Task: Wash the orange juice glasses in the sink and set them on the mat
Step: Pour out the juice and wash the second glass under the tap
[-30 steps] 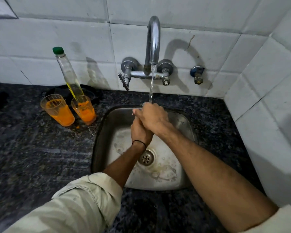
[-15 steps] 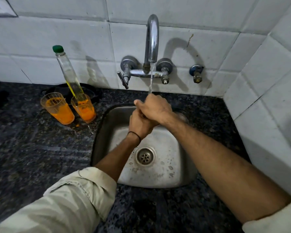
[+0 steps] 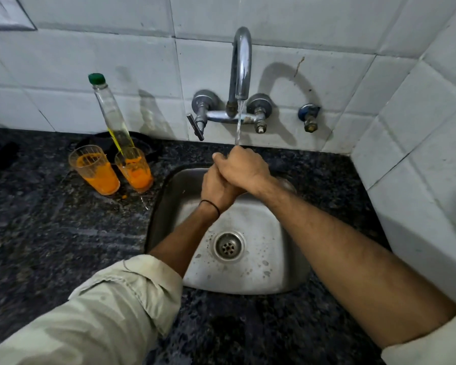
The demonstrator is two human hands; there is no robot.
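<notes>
Two clear glasses smeared with orange juice stand side by side on the dark counter left of the sink: the left glass [image 3: 95,171] and the right glass [image 3: 134,168]. Over the steel sink [image 3: 279,259], my right hand [image 3: 244,169] lies across my left hand [image 3: 216,188], its fingers curled over it. Both are under the thin stream from the tap [image 3: 241,64]. My left hand's fingers are hidden, and I see no glass in either hand. A black mat-like thing [image 3: 90,143] lies behind the glasses.
A tall clear bottle [image 3: 111,111] with a green cap and a little yellow liquid stands behind the glasses. Tiled walls close off the back and right. A valve [image 3: 309,117] sticks out right of the tap. Speckled counter [image 3: 50,233] surrounds the sink.
My clasped hands have risen slightly toward the tap's stream and shifted against each other. The glasses and bottle have not moved. Water keeps running.
</notes>
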